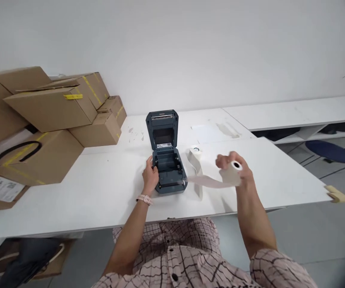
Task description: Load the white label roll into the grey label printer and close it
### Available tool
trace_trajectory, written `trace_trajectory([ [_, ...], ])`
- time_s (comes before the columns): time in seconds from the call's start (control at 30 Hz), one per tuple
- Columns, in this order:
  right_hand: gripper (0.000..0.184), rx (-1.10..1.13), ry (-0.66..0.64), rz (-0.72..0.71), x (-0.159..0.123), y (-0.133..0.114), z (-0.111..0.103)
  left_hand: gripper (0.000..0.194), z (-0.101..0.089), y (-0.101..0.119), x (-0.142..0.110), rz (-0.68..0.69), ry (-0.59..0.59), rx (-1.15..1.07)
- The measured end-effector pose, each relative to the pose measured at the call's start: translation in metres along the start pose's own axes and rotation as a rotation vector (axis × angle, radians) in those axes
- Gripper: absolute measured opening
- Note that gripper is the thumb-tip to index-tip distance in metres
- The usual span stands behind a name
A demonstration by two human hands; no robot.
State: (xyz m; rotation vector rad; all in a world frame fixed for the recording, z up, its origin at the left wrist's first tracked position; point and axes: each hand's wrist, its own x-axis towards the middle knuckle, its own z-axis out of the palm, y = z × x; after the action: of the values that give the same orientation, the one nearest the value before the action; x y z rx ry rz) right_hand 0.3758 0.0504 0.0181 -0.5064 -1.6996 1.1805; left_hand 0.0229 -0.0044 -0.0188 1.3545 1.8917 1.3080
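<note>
Beside open printer, right grip holding roll

Over there, the white table carries an open dark printer, a paper roll just beside it, and stacked cardboard boxes.

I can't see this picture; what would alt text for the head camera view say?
A person's right hand holds a paper roll, its strip trailing toward an open dark printer that the left hand steadies on a white table. Cardboard boxes are piled at left.
</note>
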Motion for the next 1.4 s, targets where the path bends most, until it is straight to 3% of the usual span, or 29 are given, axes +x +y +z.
trace_trajectory([
  [0.03,0.058,-0.022,0.097,0.055,-0.017,0.002,-0.015,0.058,0.000,0.000,0.000,-0.002,0.003,0.004],
  [0.1,0.053,-0.077,0.132,0.205,-0.040,0.006,-0.036,0.057,0.000,0.000,0.000,0.001,0.012,0.018],
  [0.27,0.044,-0.210,-0.078,0.470,-0.040,0.034,-0.041,0.059,0.000,-0.004,0.002,-0.001,0.019,0.052],
  [0.4,0.051,-0.171,-0.076,0.500,-0.034,0.062,-0.034,0.059,0.001,-0.008,0.003,-0.006,0.017,0.024],
  [0.57,0.069,-0.101,-0.040,0.511,-0.042,0.073,-0.040,0.057,0.001,-0.003,0.001,0.020,0.044,-0.009],
  [0.7,0.063,-0.022,0.089,0.527,-0.048,0.076,-0.044,0.061,-0.001,0.004,-0.001,0.019,-0.022,0.091],
  [0.8,0.056,0.020,0.195,0.513,-0.048,0.078,-0.048,0.054,-0.001,0.006,-0.002,0.038,-0.034,0.023],
  [0.9,0.051,0.014,0.281,0.442,-0.032,0.072,-0.053,0.043,0.001,0.002,-0.003,0.088,0.036,-0.074],
  [0.97,0.054,-0.061,0.272,0.413,-0.010,0.064,-0.056,0.036,0.002,-0.001,-0.003,0.071,0.072,-0.102],
  [1.1,0.087,-0.268,0.055,0.497,0.051,0.056,-0.050,0.029,0.005,-0.006,-0.002,-0.033,0.108,-0.165],
  [1.2,0.106,-0.341,-0.150,0.623,0.089,0.065,-0.037,0.029,0.006,-0.005,-0.002,-0.054,0.115,-0.223],
  [1.3,0.099,-0.327,-0.233,0.660,0.107,0.081,-0.021,0.032,0.006,-0.002,-0.003,-0.064,0.111,-0.222],
  [1.4,0.081,-0.266,-0.165,0.611,0.107,0.092,-0.009,0.035,0.006,-0.001,-0.002,-0.048,0.113,-0.212],
])
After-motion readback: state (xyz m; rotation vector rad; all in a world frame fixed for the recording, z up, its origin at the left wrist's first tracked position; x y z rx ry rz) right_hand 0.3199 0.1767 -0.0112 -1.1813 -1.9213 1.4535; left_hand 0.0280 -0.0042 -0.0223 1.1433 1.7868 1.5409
